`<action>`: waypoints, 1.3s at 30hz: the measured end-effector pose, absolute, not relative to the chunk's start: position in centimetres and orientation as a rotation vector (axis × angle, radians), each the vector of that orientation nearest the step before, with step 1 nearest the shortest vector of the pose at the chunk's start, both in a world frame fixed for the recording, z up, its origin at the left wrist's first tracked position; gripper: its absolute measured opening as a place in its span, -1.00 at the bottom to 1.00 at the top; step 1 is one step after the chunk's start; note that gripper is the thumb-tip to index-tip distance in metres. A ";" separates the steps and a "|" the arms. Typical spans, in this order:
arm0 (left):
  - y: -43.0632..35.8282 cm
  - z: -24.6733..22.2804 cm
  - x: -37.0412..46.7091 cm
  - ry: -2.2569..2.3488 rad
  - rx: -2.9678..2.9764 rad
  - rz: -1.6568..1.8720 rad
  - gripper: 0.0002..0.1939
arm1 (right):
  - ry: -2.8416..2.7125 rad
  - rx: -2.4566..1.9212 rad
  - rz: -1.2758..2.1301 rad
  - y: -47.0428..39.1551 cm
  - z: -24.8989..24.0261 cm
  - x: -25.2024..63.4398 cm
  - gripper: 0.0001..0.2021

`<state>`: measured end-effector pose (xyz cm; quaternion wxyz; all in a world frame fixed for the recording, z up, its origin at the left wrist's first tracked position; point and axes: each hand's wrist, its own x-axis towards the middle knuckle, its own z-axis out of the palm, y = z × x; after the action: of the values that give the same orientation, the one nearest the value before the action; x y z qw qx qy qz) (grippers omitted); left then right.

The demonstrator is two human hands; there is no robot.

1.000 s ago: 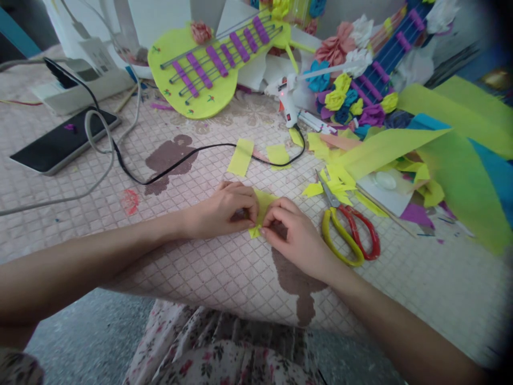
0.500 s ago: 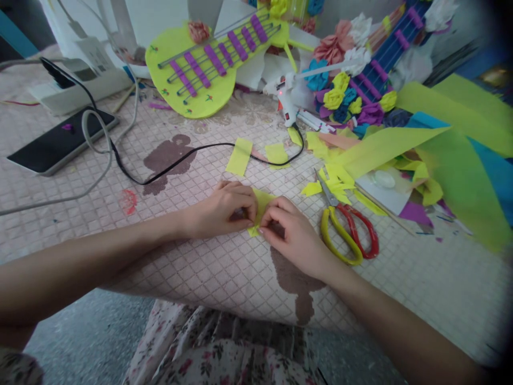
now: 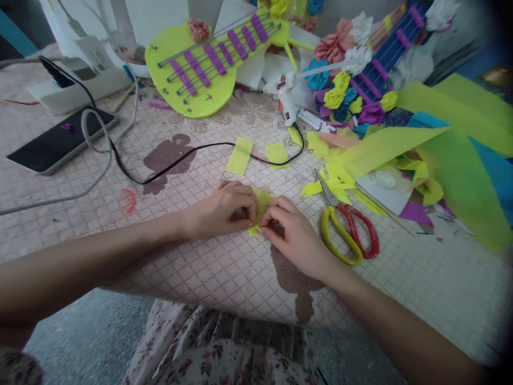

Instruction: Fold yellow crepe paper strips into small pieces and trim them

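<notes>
Near the table's front edge lies a small yellow paper piece (image 3: 262, 201), partly hidden by my fingers. My left hand (image 3: 230, 210) pinches its left side, thumb against the fingertips. On its right side my right hand (image 3: 290, 229) pinches it in the same way, the fingertips of both hands close together. Two more yellow paper pieces (image 3: 239, 156) lie flat beyond the hands. Scissors (image 3: 348, 227) with one yellow and one red handle rest slightly open to the right of my right hand, their blades by yellow scraps (image 3: 334, 180).
A white glue gun (image 3: 287, 101) stands behind, its black cable crossing the table. A yellow paper guitar (image 3: 192, 75), a blue one (image 3: 374, 69) with paper flowers, a phone (image 3: 60, 141), a power strip (image 3: 86, 80) and coloured sheets (image 3: 457, 171) lie around.
</notes>
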<state>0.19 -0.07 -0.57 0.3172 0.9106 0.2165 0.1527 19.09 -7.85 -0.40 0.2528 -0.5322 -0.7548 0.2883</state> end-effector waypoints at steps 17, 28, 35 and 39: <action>-0.1 -0.5 0.1 0.555 2.403 0.395 -0.92 | -2.039 -1.454 0.811 -8.0 -0.3 19.0 -0.83; -0.3 -0.5 0.2 0.585 2.409 0.409 -0.98 | -2.052 -1.465 0.794 -7.9 -0.2 18.9 -0.83; -0.5 -0.5 0.2 0.634 2.423 0.391 -0.95 | -2.056 -1.450 0.798 -8.0 -0.3 19.0 -0.82; -0.4 -0.3 0.1 0.627 2.414 0.344 -0.91 | -2.067 -1.458 0.773 -8.0 -0.2 19.0 -0.84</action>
<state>0.11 -0.39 -0.27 0.3068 0.9125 0.2371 0.1302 18.96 -7.99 -0.23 0.2457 -0.5343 -0.7576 0.2833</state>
